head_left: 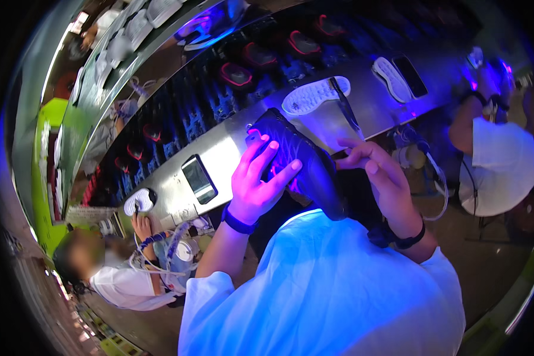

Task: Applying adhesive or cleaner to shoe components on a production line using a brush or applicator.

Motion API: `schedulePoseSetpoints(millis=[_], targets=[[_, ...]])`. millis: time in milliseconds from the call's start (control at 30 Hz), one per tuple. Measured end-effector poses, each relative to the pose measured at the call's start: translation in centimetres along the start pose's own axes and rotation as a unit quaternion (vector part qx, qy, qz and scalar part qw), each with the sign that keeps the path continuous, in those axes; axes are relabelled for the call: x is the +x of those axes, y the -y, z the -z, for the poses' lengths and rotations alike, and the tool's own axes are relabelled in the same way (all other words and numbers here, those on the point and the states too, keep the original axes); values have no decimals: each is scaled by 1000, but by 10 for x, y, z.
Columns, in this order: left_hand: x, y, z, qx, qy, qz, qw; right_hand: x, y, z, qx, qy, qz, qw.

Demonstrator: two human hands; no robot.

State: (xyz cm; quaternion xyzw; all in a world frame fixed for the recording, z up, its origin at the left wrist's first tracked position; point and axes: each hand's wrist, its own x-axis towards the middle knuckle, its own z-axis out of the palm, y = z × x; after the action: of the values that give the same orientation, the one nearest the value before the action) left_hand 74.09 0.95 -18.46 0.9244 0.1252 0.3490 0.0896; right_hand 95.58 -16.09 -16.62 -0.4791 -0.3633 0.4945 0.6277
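A black shoe upper point(305, 157), lit purple and blue, is tilted in front of my chest. My left hand point(258, 181) grips it from the left, fingers and thumb laid over its side. To its right is my right hand point(382, 172), fingers apart and loosely bent, the fingertips close to the shoe's edge; whether they touch it I cannot tell. Beyond the shoe, a white shoe sole point(308, 98) lies on the metal bench point(231, 133). A dark-handled brush-like tool point(345, 107) rests across that sole and over the bench edge.
Another white sole point(391, 80) sits beside a black phone point(410, 77) at the right. A second phone point(200, 179) lies at the left. Behind the bench stand several dark shoes point(236, 75) with red-lit rims. Co-workers sit left point(130, 279) and right point(498, 157).
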Motion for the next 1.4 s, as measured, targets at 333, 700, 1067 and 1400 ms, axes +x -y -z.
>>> schedulePoseSetpoints(millis=[333, 700, 1067, 1400], targets=[[-48, 143, -30, -334, -50, 470, 816, 76, -170, 91, -595, -125, -86, 789], [-60, 426, -8, 254, 128, 478, 831, 94, -163, 106, -294, -230, -129, 919], [53, 353, -160, 146, 189, 513, 825, 103, -183, 98, -397, -150, -35, 905], [17, 399, -160, 139, 257, 517, 804, 94, -172, 98, -393, -168, -40, 903]])
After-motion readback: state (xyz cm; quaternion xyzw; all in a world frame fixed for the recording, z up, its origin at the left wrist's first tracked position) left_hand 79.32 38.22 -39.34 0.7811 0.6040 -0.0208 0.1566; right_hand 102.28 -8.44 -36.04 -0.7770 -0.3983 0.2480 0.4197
